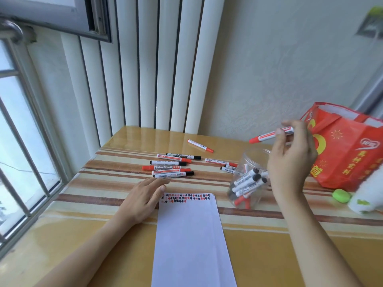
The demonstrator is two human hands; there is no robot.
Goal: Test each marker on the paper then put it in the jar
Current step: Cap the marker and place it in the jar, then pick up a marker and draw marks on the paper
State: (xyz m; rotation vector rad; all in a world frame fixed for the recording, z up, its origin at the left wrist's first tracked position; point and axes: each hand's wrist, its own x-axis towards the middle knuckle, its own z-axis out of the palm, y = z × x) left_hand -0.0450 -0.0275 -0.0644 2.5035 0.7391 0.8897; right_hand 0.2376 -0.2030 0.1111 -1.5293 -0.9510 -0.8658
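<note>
We see the white paper sheet (190, 241) lying near us on the striped table (93, 183), loose whiteboard markers (172, 166) beyond it, and the clear plastic jar (248, 179) of markers to its right.

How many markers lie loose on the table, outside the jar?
9 at least. Six sit in a cluster past the left hand, a lone red one lies nearer the wall, and two lie beside the jar, which may hide more.

Red-capped marker (271, 135) held above clear jar (248, 179); paper (190, 235) flat.
</note>
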